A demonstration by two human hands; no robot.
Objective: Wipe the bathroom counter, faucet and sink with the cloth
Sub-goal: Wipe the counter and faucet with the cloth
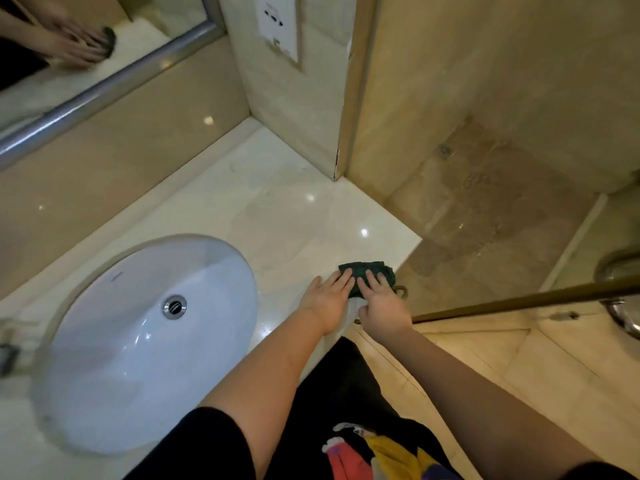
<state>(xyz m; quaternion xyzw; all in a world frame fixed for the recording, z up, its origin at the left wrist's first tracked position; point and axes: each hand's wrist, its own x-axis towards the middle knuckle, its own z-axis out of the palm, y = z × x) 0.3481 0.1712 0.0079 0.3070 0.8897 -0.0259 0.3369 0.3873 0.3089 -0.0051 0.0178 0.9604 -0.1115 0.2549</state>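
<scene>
I see one cloth (367, 271), dark green and folded small. It lies at the counter's (277, 202) front edge, just short of the front right corner, and a small loop of it pokes past the edge. Both hands are on it. My left hand (327, 296) lies flat with its fingers (343, 277) straight and close together, pressing the near left part of the cloth. My right hand (382, 304) lies beside it, almost touching, with its fingers spread a little and laid flat over the near right part. Neither hand curls round the cloth.

There is one sink (138, 375), an oval bowl set into the counter's left half, and its right rim is near my left wrist. In the bowl I count one metal drain (174, 306).

Between the sink and the right edge, a bare strip of counter runs back to the back right corner, where a tiled pillar (294, 116) closes it in. Along the back edge the wall rises to one mirror (86, 46), which shows the hands and cloth. Past the right edge the floor drops away, and one rail (519, 299) crosses just beyond the front right corner. A blurred shape at the far left edge may be the faucet; I cannot tell.
</scene>
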